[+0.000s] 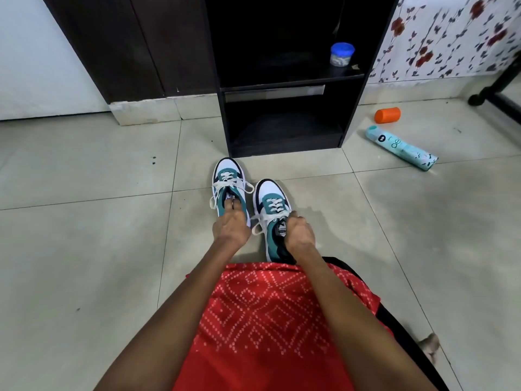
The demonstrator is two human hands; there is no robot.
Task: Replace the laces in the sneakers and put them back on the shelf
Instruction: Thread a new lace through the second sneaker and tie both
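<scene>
Laces [229,176] run white through both shoes; left sneaker [225,167] and right sneaker [270,190] stand side by side on the floor [84,235], just before the shelf unit [293,80]. Fingers of the left hand [231,228] hook into its shoe's opening, while the right hand [299,231] grips the other's collar. Lift both level (loose lace ends may snag), toes first into the lower bay.
</scene>
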